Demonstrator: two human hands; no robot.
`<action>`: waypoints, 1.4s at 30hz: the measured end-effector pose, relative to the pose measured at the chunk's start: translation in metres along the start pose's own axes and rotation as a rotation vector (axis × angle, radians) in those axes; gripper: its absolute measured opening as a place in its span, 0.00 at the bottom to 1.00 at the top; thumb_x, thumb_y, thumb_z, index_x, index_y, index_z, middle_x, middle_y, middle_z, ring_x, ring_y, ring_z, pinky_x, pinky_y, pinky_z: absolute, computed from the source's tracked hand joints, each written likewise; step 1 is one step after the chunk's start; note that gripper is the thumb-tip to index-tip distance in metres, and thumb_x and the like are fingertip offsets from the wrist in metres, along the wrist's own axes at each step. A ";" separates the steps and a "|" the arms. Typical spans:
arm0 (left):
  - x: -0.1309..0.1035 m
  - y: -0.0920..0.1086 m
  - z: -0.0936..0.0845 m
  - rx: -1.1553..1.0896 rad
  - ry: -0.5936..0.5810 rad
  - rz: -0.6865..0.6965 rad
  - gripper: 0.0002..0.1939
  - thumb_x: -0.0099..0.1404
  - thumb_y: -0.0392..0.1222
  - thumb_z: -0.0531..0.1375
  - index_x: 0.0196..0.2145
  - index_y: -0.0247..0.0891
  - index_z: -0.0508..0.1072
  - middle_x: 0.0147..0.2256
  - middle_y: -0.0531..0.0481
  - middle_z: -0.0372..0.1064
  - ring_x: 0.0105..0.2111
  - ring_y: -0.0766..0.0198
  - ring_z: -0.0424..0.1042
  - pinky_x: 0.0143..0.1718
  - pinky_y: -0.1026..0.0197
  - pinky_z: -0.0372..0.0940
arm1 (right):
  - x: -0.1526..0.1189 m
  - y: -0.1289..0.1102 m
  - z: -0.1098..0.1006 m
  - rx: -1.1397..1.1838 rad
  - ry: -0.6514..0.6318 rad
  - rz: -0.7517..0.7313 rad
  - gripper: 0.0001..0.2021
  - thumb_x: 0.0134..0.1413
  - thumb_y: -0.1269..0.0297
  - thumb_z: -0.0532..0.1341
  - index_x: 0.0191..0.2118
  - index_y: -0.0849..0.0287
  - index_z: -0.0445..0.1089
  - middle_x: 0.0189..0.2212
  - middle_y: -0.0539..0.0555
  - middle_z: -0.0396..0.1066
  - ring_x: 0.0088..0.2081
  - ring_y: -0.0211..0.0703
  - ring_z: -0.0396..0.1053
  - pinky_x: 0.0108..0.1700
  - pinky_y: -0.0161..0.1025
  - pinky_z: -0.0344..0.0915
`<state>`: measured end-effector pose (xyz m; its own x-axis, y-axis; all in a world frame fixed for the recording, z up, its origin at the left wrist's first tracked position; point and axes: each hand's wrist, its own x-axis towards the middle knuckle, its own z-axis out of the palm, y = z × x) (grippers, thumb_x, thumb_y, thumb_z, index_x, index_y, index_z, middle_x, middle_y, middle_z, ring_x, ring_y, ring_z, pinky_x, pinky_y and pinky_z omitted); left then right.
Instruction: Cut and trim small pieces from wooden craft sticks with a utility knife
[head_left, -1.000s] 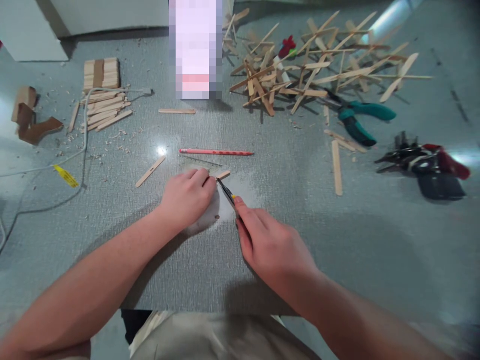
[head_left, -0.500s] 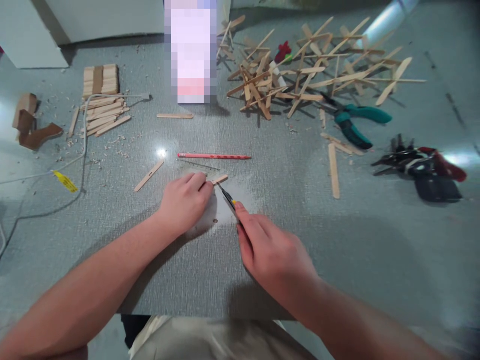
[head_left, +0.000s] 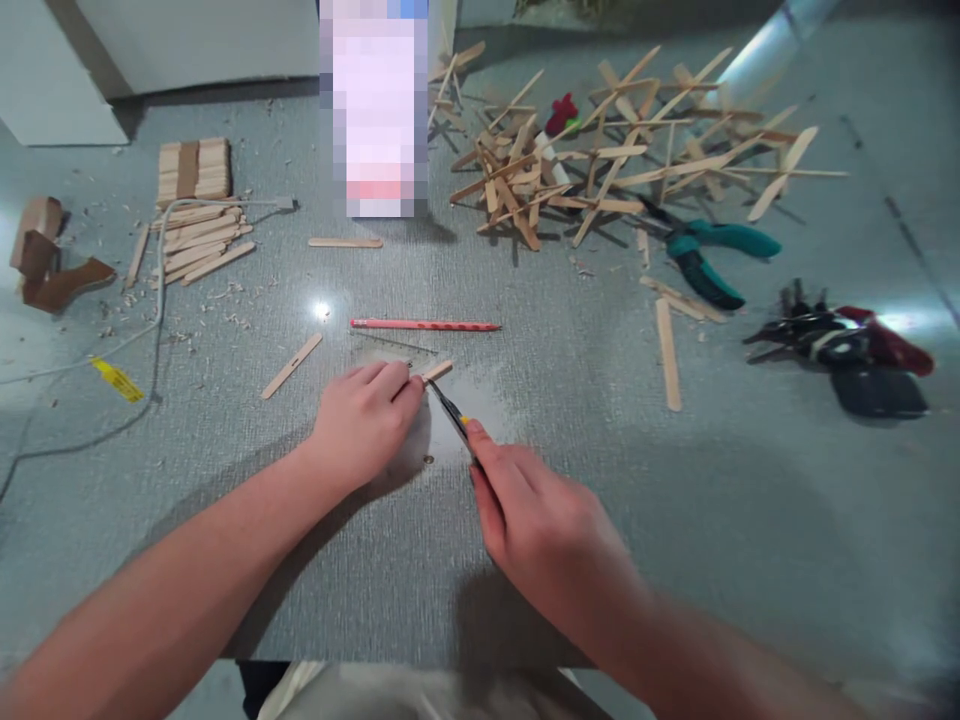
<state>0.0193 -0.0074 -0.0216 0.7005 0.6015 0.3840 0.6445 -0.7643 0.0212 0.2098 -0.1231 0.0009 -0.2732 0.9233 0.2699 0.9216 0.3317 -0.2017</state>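
Fingers of your left hand (head_left: 367, 420) bunch closed, pinning one end of the stick (head_left: 439, 371) to the counter (head_left: 360, 580) | your right hand (head_left: 547, 520) wraps the knife (head_left: 451, 408), tip at the stick | barely any shift since a moment ago; knife work seems ongoing

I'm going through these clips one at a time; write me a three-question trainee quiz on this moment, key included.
1. Which hand holds the slim dark tool?
2. True or false: the pink pencil lies farther from the person than the left hand does.
3. What colour are the handles of the pliers?
A) red
B) teal
C) yellow

Key:
1. The right hand.
2. True.
3. B.
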 end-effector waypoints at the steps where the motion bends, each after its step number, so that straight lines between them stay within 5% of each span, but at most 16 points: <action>1: 0.000 0.000 0.000 -0.002 -0.004 0.007 0.14 0.73 0.32 0.54 0.30 0.36 0.72 0.26 0.49 0.64 0.27 0.62 0.60 0.26 0.56 0.51 | 0.000 0.000 0.000 -0.002 -0.001 0.001 0.17 0.69 0.73 0.54 0.59 0.69 0.68 0.29 0.53 0.73 0.24 0.37 0.70 0.25 0.36 0.65; 25: 0.007 0.003 -0.007 0.053 -0.027 0.037 0.15 0.70 0.29 0.53 0.26 0.36 0.71 0.26 0.47 0.64 0.26 0.61 0.61 0.25 0.56 0.50 | 0.004 -0.010 0.006 -0.164 0.025 -0.023 0.17 0.67 0.77 0.53 0.57 0.70 0.70 0.25 0.50 0.68 0.20 0.34 0.62 0.22 0.35 0.57; 42: 0.006 -0.001 0.003 -0.077 0.024 0.006 0.16 0.70 0.30 0.53 0.24 0.37 0.67 0.25 0.50 0.62 0.25 0.64 0.58 0.25 0.57 0.48 | 0.017 -0.007 -0.006 -0.073 -0.007 0.004 0.18 0.64 0.77 0.54 0.56 0.69 0.72 0.24 0.49 0.67 0.19 0.34 0.61 0.21 0.36 0.56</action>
<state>0.0238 -0.0021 -0.0221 0.6962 0.5920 0.4060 0.6144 -0.7839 0.0894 0.2001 -0.1113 0.0125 -0.2716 0.9259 0.2626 0.9401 0.3137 -0.1336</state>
